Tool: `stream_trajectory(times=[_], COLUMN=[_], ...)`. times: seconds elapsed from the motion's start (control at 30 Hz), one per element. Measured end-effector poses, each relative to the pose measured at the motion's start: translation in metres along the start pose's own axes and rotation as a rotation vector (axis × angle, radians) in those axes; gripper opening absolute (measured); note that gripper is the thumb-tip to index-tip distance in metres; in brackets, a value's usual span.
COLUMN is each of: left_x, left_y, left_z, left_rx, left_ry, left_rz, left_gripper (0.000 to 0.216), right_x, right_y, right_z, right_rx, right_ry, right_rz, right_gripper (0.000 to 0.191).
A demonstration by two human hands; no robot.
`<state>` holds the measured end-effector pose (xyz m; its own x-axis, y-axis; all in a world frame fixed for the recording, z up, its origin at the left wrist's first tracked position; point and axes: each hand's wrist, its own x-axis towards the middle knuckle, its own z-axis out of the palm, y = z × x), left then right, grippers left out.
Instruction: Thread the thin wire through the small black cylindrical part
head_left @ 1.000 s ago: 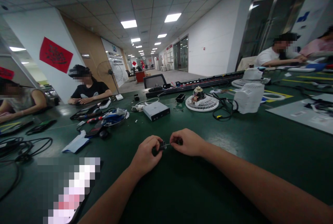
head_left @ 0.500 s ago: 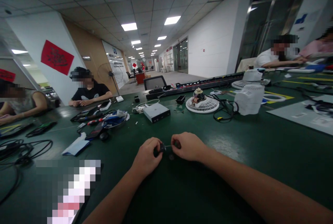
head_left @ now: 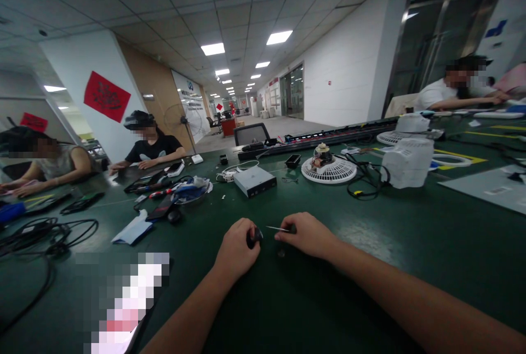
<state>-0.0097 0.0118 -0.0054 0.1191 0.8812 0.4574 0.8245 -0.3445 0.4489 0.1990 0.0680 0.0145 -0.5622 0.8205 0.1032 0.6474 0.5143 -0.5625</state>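
My left hand [head_left: 235, 248] is closed round a small black rounded object [head_left: 255, 238]; its exact kind does not show. Across a short gap, my right hand [head_left: 307, 235] pinches a thin, pale metal rod [head_left: 275, 228]. The rod's free end points left toward the black object without touching it. Below the right fingertips, a small dark round piece [head_left: 281, 253] lies on the green tabletop [head_left: 263, 293]. My fingers cover part of the black object and the rod's other end.
Ahead stand a grey optical drive [head_left: 255, 180], a white fan grille [head_left: 330, 170] and a white plastic housing [head_left: 407, 162] with black cables. To the left are a blue cloth [head_left: 191, 189], folded paper [head_left: 132, 229] and a blurred-out bright slab [head_left: 131, 299]. Co-workers sit at the far edges.
The rod's tip has come away from the black object, leaving a gap between them. My view has turned slightly left, so the scene sits further right.
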Motion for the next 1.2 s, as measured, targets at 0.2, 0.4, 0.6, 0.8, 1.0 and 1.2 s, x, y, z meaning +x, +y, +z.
stream_trajectory(times=[0.2,0.4,0.6,0.8,1.0,1.2], left_x=[0.0,0.001,0.0,-0.002,-0.004,-0.004], left_y=[0.001,-0.002,0.004,0.013,0.015,0.012], left_z=[-0.002,0.001,0.0,-0.003,-0.003,-0.005], left_rx=[0.009,-0.019,-0.158,-0.259,-0.279,-0.296], left_ry=[0.002,0.02,-0.012,-0.018,0.021,-0.018], left_rz=[0.0,0.014,0.063,0.135,0.142,0.125], left_gripper=[0.02,0.021,0.024,0.025,0.026,0.026], right_x=[-0.004,0.002,0.008,0.009,0.009,0.011], right_y=[0.001,0.01,0.012,0.009,0.013,0.014], right_z=[-0.002,0.006,0.009,0.016,0.018,0.015], right_rx=[0.095,0.252,0.498,0.624,0.568,0.548], right_ry=[-0.268,-0.152,-0.063,-0.013,0.001,-0.005], right_rz=[-0.169,-0.115,-0.075,-0.127,-0.158,-0.065], right_gripper=[0.028,0.024,0.024,0.029,0.022,0.021])
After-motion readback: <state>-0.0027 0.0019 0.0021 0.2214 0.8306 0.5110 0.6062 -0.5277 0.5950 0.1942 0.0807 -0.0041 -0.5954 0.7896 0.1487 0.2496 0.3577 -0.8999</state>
